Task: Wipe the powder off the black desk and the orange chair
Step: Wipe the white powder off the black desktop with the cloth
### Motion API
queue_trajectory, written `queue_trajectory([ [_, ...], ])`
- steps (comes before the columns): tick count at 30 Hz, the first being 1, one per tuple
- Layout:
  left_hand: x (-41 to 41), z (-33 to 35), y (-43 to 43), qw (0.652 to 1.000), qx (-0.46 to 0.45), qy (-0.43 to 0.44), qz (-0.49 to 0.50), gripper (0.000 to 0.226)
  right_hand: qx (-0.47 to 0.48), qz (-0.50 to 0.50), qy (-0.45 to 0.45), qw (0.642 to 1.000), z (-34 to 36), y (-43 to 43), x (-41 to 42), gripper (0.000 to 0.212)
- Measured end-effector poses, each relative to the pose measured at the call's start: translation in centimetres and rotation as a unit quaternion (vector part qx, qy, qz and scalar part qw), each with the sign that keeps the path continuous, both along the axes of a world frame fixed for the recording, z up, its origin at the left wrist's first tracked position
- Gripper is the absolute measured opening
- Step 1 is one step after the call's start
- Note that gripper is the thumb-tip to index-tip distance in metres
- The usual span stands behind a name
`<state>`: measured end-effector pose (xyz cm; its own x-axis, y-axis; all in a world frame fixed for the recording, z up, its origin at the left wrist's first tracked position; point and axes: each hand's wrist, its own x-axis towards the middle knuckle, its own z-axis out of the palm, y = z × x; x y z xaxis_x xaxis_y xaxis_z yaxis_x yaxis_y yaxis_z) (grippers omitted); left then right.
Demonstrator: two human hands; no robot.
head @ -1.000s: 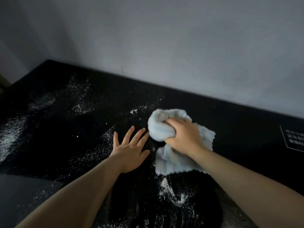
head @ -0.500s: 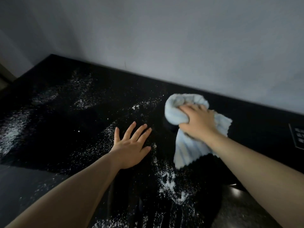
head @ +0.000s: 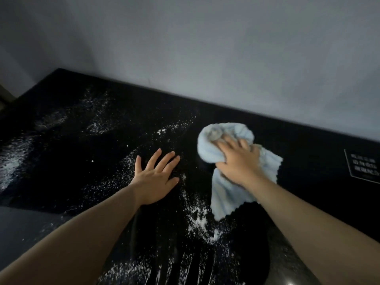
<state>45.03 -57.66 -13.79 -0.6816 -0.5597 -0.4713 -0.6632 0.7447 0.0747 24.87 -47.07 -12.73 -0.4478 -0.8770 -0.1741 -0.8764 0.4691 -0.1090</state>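
Powder lies scattered over the desk, with a thick patch front centre, smears at the left edge and specks mid-desk. The cloth is bunched right of centre, its tail trailing forward. The right hand is on top, fingers curled into the bunch (blurred). The left hand lies flat on the desk beside the cloth, fingers straight and spread, holding nothing. A label sits far right.

One label is picked out at the far right edge, a white-outlined rectangle set flat on the black desk. Three lines of white print are made out inside it, but they are blurred, and no word or number can be read.
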Motion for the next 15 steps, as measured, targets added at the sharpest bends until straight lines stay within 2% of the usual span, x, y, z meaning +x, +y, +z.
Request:
queue_trajectory([
  [2,0.0,-0.1,0.1,1.0,-0.004,0.008,0.007,0.061,0.009,0.092,-0.017,0.996,0.4,1.9,2.1,0.063],
  [3,0.0,-0.2,0.1,1.0,-0.005,0.012,0.011,0.061,0.001,0.125,-0.063,0.99,0.8,2.8,2.8,0.067],
  [5,0.0,-0.3,0.4,0.999,0.002,0.022,0.025,0.061,-0.065,0.136,-0.193,0.97,1.5,4.0,2.6,0.066],
  [6,0.0,-0.3,0.6,0.999,0.011,0.024,0.034,0.061,-0.117,0.1,-0.217,0.964,1.4,4.1,1.5,0.065],
  [7,-0.1,-0.3,0.8,0.999,0.021,0.024,0.041,0.061,-0.151,0.035,-0.204,0.967,1.3,3.9,-0.2,0.064],
  [8,-0.2,-0.2,1.1,0.998,0.028,0.024,0.045,0.061,-0.142,-0.039,-0.159,0.976,1.4,3.7,-1.9,0.062],
  [10,0.0,-0.2,1.6,0.998,0.031,0.022,0.049,0.062,-0.029,-0.128,-0.06,0.989,1.1,3.7,-3.7,0.062],
  [12,0.4,-0.2,1.9,0.998,0.028,0.018,0.05,0.062,0.034,-0.108,-0.024,0.993,0.2,3.8,-3.0,0.063],
  [15,0.7,-0.1,2.4,0.998,0.025,0.015,0.052,0.063,-0.023,0.0,0.012,1.0,-0.5,5.7,1.6,0.067],
])
